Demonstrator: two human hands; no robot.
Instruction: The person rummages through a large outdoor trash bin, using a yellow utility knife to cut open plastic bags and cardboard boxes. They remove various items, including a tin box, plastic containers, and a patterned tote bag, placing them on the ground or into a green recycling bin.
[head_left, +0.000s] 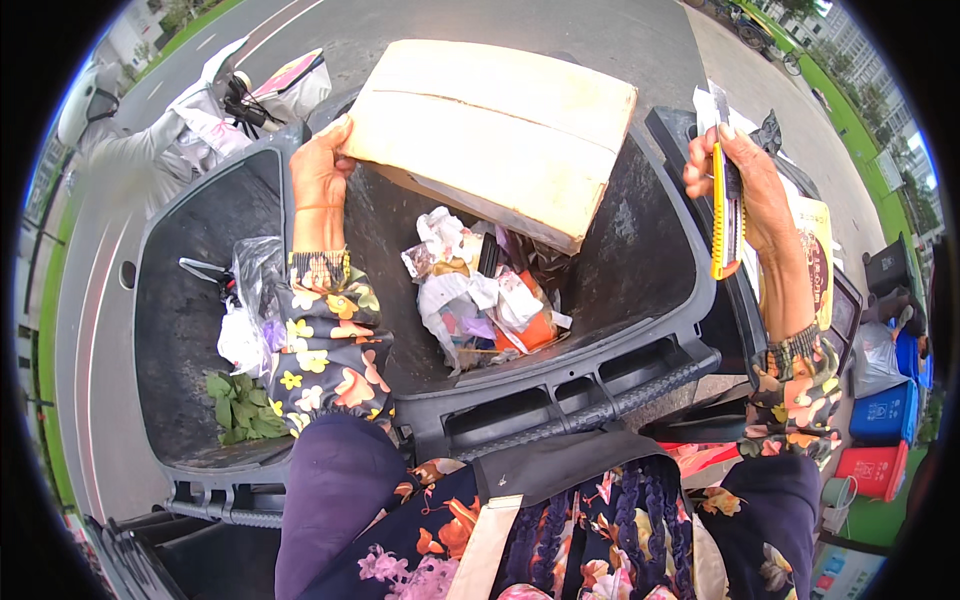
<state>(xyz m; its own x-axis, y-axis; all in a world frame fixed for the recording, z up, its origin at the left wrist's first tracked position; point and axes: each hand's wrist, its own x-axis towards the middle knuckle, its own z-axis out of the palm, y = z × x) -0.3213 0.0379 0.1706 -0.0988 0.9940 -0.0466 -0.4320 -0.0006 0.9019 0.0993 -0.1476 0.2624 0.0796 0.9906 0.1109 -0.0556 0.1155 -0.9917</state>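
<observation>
My left hand (321, 165) grips the near left corner of a closed cardboard box (491, 112). The box is tilted over the mouth of a black wheeled bin (637, 225), partly covering it. In my right hand (750, 176) is a yellow snap-off utility knife (726, 217), held upright with its blade pointing away from me and apart from the box. Below the box, crumpled paper (457, 300), plastic and an orange wrapper (529, 315) lie inside the bin. What lies under the box's far part is hidden.
A second black bin (202, 300) at left holds plastic bags and green leaves (244, 409). At far left a person in a helmet (112, 127) sits beside handlebars. Cardboard (814, 247) stands by my right wrist. Blue and red bins (870, 469) line the right side.
</observation>
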